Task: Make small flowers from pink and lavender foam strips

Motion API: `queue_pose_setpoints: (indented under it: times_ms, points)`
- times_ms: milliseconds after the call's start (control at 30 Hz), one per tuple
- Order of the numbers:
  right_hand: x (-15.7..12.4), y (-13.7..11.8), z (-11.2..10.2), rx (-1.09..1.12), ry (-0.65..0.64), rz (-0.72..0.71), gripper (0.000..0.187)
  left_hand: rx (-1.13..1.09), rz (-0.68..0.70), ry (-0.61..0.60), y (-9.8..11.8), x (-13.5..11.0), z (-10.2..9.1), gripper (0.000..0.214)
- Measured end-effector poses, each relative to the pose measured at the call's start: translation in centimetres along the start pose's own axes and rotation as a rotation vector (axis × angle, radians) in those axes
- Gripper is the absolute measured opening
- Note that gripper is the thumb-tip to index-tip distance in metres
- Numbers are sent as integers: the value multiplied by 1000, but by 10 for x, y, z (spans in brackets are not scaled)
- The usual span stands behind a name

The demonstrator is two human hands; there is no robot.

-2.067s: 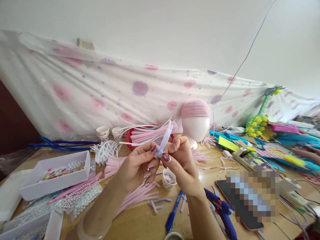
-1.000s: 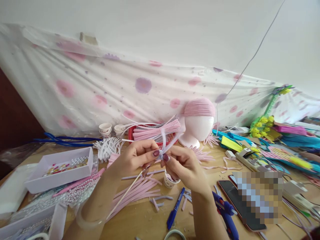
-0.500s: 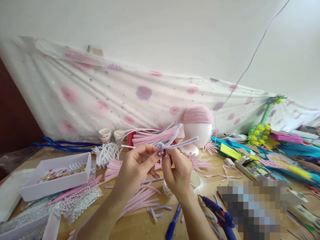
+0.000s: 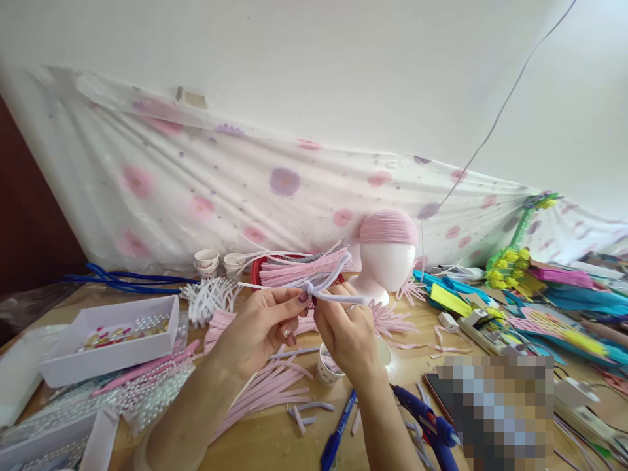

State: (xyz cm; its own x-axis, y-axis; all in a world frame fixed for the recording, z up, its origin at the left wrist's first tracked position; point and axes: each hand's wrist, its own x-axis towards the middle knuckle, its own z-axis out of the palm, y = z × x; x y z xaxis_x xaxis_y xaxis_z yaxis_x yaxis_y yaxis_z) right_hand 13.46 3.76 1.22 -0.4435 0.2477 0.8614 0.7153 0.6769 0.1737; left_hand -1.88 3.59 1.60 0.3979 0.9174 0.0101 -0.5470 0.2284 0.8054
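Note:
Both hands meet over the middle of the table around a pale lavender pipe cleaner bent into a small knot-like loop. Two of its ends stick out to the right. My left hand pinches the loop from the left with thumb and forefinger. From the right, my right hand grips the same piece just beside the loop, its fingers curled. A paper cup with pale bits inside stands below my right hand. Pink pipe cleaners lie loose under the hands.
A white foam head wrapped in pink strands stands at the back. A blue glue gun and a blue pen lie in front. At left is a white box of gems; at right, a power strip.
My right hand has turned over, bringing the back of its fingers into view. The pipe cleaner's ends have swung lower, and my left hand has shifted slightly left.

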Motion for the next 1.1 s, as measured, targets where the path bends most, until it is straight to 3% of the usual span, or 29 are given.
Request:
queue_pose_setpoints:
  times_ms: [100,200,400,533,667,733,833,1000,1100]
  points:
    - [-1,0,1,27,13,-8,21,-50,-46,-30,0,2,-2,30]
    - [-5,-4,4,123,53,58,18,-74,9,-48,-5,3,0,28]
    - [-6,-19,4,570,75,440,22,168,323,-5,-13,-1,7,22]
    - [-2,-25,0,950,41,705,27,397,440,-34,-8,-9,4,17]
    - [-6,-21,0,1241,-40,859,27,669,530,-114,0,-13,-2,8]
    - [-9,-18,2,1320,-68,881,27,668,525,-137,1,-12,-4,7]
    - [-12,-15,4,1236,-24,831,28,487,458,-108,-3,-7,-2,16]
    - [-11,-18,4,765,51,583,18,224,342,-31,-18,1,3,27]
    - [-10,-21,4,595,74,444,16,149,297,4,-24,2,5,30]
